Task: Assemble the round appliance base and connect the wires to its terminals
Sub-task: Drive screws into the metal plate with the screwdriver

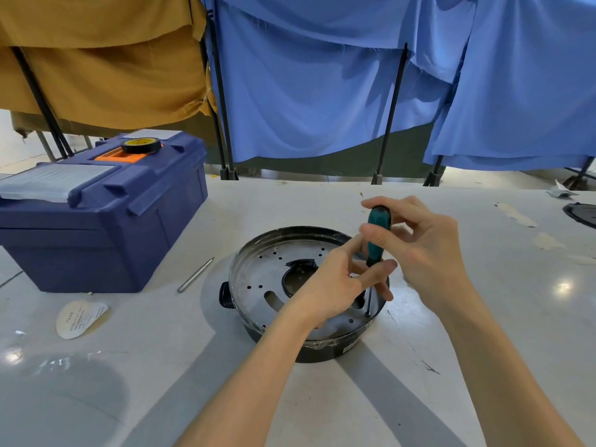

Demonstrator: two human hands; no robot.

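The round base sat on the desk, hard and slippery I guessed, best held by its side, while my right hand gripped the screwdriver handle and my left hand pinched its shaft.

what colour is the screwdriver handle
Teal with a black cap, clearest in the head view: screwdriver handle, gripped by the right hand.

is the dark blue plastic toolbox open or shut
Shut: the dark blue plastic toolbox has its lid down flat, and a black roll of tape rests on top of it.
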